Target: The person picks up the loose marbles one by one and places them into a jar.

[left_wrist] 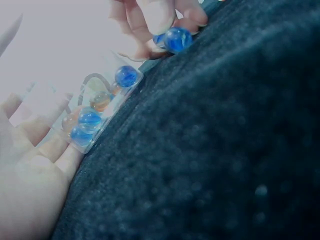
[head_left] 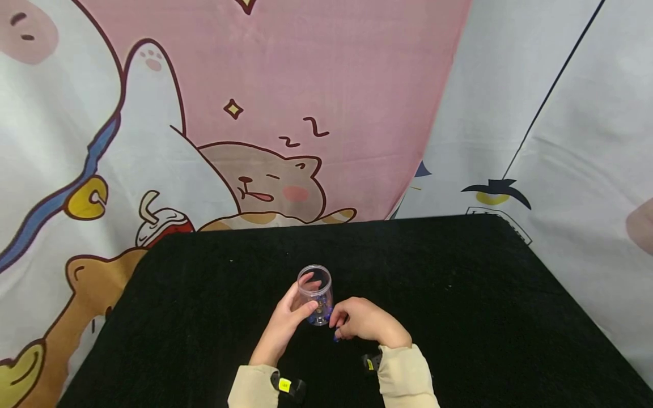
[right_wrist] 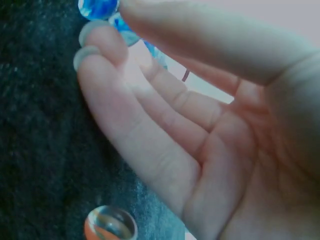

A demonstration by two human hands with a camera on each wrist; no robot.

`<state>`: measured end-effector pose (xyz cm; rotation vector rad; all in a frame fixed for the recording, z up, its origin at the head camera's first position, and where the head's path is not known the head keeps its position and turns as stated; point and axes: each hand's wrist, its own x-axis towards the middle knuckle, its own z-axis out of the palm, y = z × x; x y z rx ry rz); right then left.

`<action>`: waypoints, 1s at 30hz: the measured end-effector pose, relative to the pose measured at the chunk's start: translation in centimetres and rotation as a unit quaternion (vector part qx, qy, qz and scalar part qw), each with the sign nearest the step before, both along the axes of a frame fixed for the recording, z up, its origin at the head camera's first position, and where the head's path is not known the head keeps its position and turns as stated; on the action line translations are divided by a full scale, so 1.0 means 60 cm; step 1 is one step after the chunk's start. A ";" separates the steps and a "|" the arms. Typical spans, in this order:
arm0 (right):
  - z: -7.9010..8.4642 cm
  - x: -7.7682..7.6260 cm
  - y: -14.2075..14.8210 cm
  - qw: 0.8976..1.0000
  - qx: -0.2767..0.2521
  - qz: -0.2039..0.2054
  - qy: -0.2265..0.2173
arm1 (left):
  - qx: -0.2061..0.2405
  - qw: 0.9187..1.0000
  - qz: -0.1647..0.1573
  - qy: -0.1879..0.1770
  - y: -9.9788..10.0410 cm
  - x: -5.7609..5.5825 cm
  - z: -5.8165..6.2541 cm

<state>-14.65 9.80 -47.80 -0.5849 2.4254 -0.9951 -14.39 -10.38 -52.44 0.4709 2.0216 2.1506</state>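
A clear plastic jar (head_left: 315,283) stands on the black cloth, its open mouth facing up. My left hand (head_left: 291,311) grips it from the left, thumb on the near side and fingers behind. Blue and orange-tinted glass marbles (left_wrist: 90,119) lie in the bottom of the jar. Just right of the jar, low over the cloth, my right hand (head_left: 364,320) pinches blue glass marbles (left_wrist: 177,40) between thumb and fingertips. At least two blue ones show there in the left wrist view. An orange-and-clear marble (right_wrist: 110,223) appears below the right fingers in the right wrist view.
Black cloth (head_left: 484,300) covers the table under both hands. Behind it hangs a curtain (head_left: 357,85) printed with cartoon animals. Both wrists carry dark straps, the left strap (head_left: 288,386) with a yellow label.
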 end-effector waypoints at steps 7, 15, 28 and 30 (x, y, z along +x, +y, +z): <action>0.005 -0.003 0.012 0.998 0.010 -0.053 0.027 | -0.005 1.000 0.002 -0.001 0.001 0.000 -0.001; 0.007 -0.012 0.024 0.987 0.009 -0.110 0.121 | -0.009 1.000 0.005 -0.005 0.001 0.000 -0.001; 0.027 -0.008 -0.005 0.924 -0.097 -0.261 0.263 | -0.010 1.000 0.004 -0.001 0.001 -0.001 -0.005; 0.031 -0.006 -0.010 0.915 -0.121 -0.270 0.273 | -0.011 1.000 0.004 0.000 0.001 -0.001 -0.005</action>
